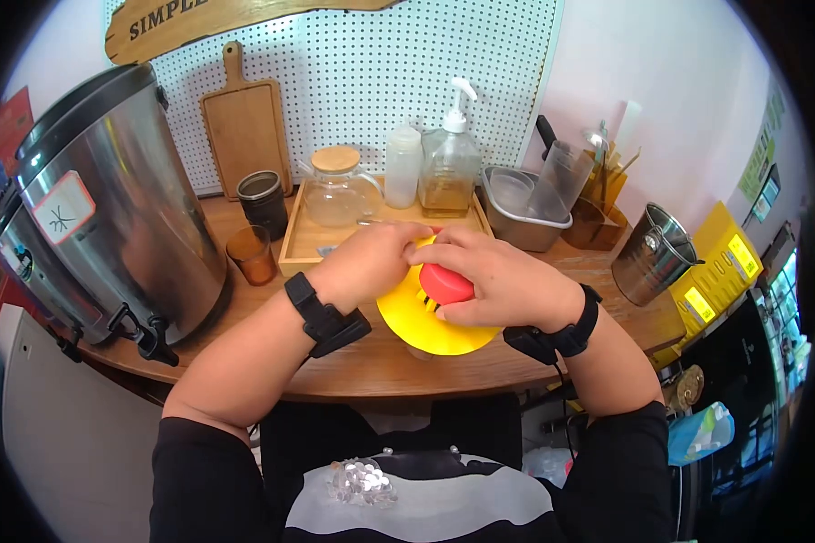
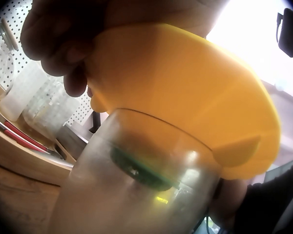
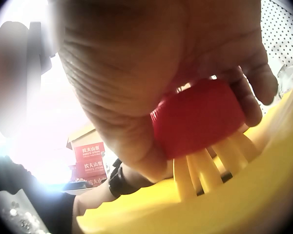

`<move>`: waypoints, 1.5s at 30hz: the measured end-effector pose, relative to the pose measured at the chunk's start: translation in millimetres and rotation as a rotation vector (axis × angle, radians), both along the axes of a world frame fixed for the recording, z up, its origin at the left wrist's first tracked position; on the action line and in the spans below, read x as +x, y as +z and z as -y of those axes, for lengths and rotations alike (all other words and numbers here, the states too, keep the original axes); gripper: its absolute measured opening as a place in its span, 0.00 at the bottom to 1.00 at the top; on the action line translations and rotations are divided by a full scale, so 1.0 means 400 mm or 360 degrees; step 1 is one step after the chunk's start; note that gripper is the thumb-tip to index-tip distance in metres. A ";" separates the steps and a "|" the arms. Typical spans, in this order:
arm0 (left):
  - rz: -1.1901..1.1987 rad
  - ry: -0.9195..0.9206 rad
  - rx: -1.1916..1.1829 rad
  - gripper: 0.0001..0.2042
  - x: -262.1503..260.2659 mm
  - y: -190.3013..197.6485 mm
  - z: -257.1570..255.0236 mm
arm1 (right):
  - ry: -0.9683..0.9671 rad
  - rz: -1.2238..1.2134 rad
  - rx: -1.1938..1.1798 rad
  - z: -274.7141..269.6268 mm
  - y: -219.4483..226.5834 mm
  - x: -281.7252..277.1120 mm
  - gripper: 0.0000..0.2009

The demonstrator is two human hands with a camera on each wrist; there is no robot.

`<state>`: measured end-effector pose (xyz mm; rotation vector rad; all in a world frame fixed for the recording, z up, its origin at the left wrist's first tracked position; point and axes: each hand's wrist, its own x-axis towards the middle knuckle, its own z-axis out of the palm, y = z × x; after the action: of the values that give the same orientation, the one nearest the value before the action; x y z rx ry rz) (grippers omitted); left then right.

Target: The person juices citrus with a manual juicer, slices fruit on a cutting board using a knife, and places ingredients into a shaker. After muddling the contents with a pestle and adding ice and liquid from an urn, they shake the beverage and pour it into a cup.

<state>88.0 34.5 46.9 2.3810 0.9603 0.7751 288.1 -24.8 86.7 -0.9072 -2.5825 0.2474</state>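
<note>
A yellow round lid-like piece [image 1: 457, 338] with a wavy edge sits over the mouth of a clear cup [image 2: 132, 200]. Yellow ribs at its centre lead up to a red cap-like knob [image 3: 200, 119]. My right hand [image 1: 512, 276] grips this knob, thumb on the near side and fingers over the far side. At the far edge of the yellow piece, my left hand [image 1: 380, 258] holds the rim with curled fingers. Through the cup wall a dark green round part [image 2: 139, 170] shows under the yellow piece. From above, the cup is mostly hidden.
Behind the hands, a wooden tray [image 1: 292, 258] bears a glass teapot [image 1: 340, 199], a white bottle [image 1: 402, 172] and a pump bottle [image 1: 448, 172]. Large steel urns [image 1: 122, 208] stand left, near an amber cup [image 1: 252, 258]. A metal bucket [image 1: 652, 258] stands right.
</note>
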 end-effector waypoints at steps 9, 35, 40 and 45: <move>-0.0070 0.0093 0.0010 0.16 0.004 -0.003 -0.005 | -0.0447 0.0118 0.0037 0.014 -0.022 -0.028 0.26; 0.0088 -0.0032 0.0120 0.15 -0.006 -0.014 -0.003 | -0.0092 0.0048 0.0106 0.007 -0.003 -0.008 0.26; 0.0098 -0.0003 0.0132 0.15 -0.003 -0.013 -0.005 | -0.0250 0.0098 0.0185 0.003 -0.019 -0.030 0.24; -0.0019 0.0086 0.0137 0.13 -0.007 -0.015 -0.008 | -0.0377 0.0057 -0.0065 -0.006 -0.013 -0.026 0.26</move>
<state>85.2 37.8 40.8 2.4445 1.0192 0.8395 277.7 -22.5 81.5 -1.2309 -2.4800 0.2192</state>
